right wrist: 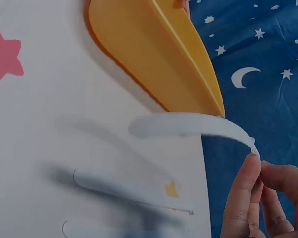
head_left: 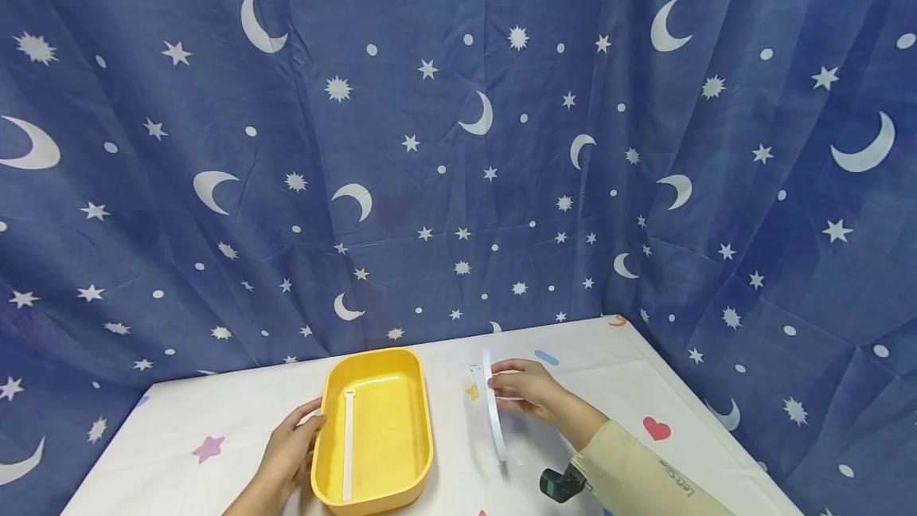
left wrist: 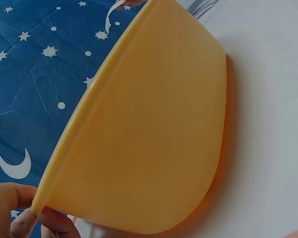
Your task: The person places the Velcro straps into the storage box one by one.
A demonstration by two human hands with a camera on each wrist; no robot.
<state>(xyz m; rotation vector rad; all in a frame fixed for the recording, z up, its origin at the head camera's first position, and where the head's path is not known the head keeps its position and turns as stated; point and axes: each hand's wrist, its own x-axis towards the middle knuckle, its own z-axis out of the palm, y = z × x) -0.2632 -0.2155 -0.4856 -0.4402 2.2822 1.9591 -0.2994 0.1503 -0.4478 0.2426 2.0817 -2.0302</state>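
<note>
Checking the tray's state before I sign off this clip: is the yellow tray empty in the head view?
No, a white strip lies lengthwise inside the yellow tray, on the side nearer the left hand.

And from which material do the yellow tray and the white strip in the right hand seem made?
Yellow tray: probably hard plastic, smooth and slightly glossy; its inside catches soft highlights.
White strip: perhaps thin plastic or fabric, matt; it curves out from the right hand.
</note>
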